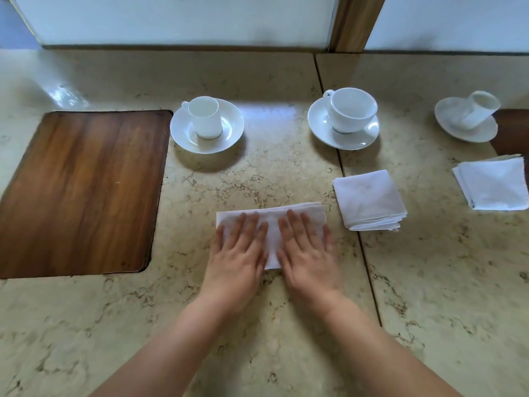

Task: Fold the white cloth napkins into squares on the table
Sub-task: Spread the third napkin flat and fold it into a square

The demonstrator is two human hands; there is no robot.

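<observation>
A white cloth napkin (272, 217), folded into a wide rectangle, lies flat on the marble table (257, 325) in the middle. My left hand (239, 253) rests palm down on its left half, fingers spread. Beside it, my right hand (307, 253) presses flat on the right half. Both hands hide the napkin's near edge, and neither grips anything. To the right sits a stack of folded square napkins (369, 200). What looks like its reflection (493, 184) shows in a mirror-like panel at the far right.
A dark wooden inlay panel (83, 193) fills the left of the table. Behind the napkin stand a small white cup on a saucer (206, 125) and a larger white cup on a saucer (345, 118). A reflected cup and saucer (469, 117) appears at the far right.
</observation>
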